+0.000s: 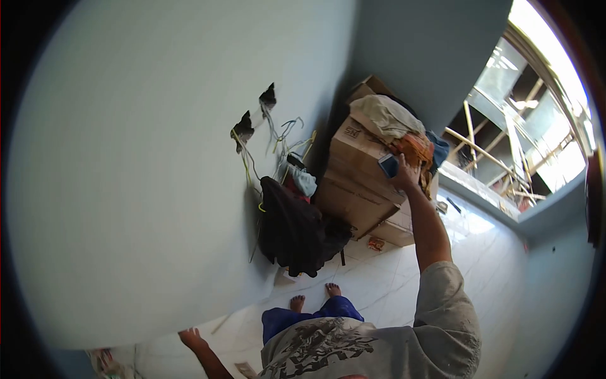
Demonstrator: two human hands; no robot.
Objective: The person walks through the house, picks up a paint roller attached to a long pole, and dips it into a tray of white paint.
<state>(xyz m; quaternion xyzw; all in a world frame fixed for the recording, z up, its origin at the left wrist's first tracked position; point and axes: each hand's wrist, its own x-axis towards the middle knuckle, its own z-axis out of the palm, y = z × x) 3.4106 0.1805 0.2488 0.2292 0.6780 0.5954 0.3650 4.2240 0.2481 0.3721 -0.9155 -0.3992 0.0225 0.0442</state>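
Note:
My right hand (pixel 407 175) reaches out over the cardboard boxes, thumb and fingers at the edge of a dark-screened smartphone (pixel 387 165). The phone is just above the top of a brown cardboard box (pixel 360 150). Next to the fingers lies a crumpled orange cloth (pixel 415 149), with a beige cloth (pixel 384 117) behind it and a blue cloth (pixel 438 149) to the right. Low on the left, my left hand (pixel 192 338) hangs near the wall's edge, its fingers apart and nothing seen in it.
Loose wires (pixel 278 136) stick out of holes in the left wall (pixel 145 158). A black bag or garment (pixel 290 224) hangs below them. An open window (pixel 524 120) with wooden poles outside is at the right. My feet (pixel 332 290) stand on the white tiled floor (pixel 391 284).

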